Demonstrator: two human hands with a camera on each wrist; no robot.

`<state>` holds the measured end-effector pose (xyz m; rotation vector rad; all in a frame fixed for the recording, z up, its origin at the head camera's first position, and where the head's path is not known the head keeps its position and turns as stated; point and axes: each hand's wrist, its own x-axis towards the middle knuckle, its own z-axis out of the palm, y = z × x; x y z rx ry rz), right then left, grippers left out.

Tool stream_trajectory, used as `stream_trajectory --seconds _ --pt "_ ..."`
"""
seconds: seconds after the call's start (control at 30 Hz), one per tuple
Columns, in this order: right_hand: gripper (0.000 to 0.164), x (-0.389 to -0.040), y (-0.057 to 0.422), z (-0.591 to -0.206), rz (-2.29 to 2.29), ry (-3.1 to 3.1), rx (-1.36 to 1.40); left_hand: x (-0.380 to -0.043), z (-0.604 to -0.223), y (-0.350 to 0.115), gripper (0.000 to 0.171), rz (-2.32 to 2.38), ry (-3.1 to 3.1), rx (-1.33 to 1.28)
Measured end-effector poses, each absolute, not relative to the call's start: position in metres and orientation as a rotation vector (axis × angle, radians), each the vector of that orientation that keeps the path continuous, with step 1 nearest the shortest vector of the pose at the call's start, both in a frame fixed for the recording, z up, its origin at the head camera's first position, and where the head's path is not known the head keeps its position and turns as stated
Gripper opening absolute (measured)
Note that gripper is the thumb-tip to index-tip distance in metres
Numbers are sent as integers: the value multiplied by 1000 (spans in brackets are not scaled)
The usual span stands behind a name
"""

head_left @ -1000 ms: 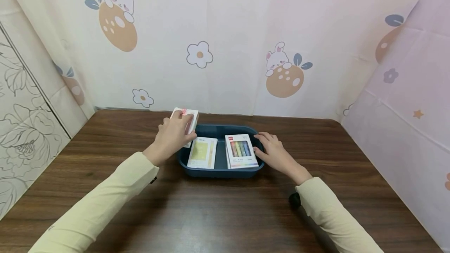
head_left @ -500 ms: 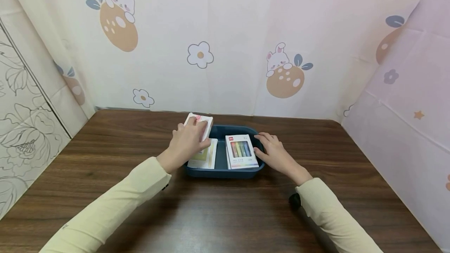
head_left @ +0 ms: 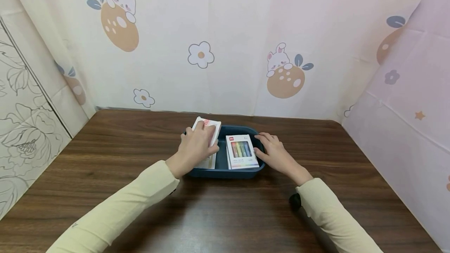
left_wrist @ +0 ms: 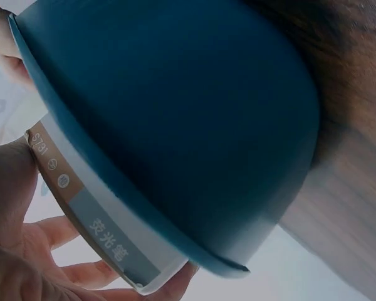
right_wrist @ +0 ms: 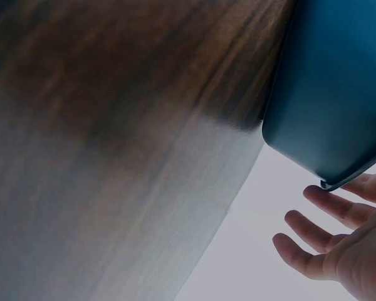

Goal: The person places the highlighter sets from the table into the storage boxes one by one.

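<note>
My left hand (head_left: 195, 143) grips a white highlighter box (head_left: 212, 124) over the left part of a dark blue bin (head_left: 225, 173). In the left wrist view, the lower edge of the highlighter box (left_wrist: 106, 229) sits behind the bin's rim, with thumb and fingers around it. Under that hand lies a pale yellow-and-white flat pack (head_left: 209, 162), mostly hidden. On the bin's right side lies a white box (head_left: 241, 151) whose window shows coloured sticks. My right hand (head_left: 275, 153) rests at the bin's right rim; in the right wrist view its fingers (right_wrist: 307, 229) are spread and loosely bent.
The bin stands on a dark wooden table (head_left: 225, 214) near its back edge. Behind it hangs a pale curtain (head_left: 232, 81) printed with rabbits and flowers. A black strap (head_left: 295, 201) shows at the right sleeve.
My left hand has carried the highlighter box rightward and slightly down, from the bin's left end to above the yellow-and-white pack. My right hand has stayed at the rim.
</note>
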<state>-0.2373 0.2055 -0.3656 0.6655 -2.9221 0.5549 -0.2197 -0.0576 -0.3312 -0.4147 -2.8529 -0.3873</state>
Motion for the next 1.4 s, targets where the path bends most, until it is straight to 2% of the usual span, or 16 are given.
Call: stream_trajectory --seconds 0.5,1.13,1.4 --pt "50 -237 206 -365 559 -2924 665 -213 -346 -52 41 -397 -2860 -409" --pt "50 -239 205 -365 563 -2932 669 -215 -358 -50 45 -372 -2886 -343" --pt "49 -238 206 -366 560 -2932 671 -217 -358 -51 35 -409 -2903 -330"
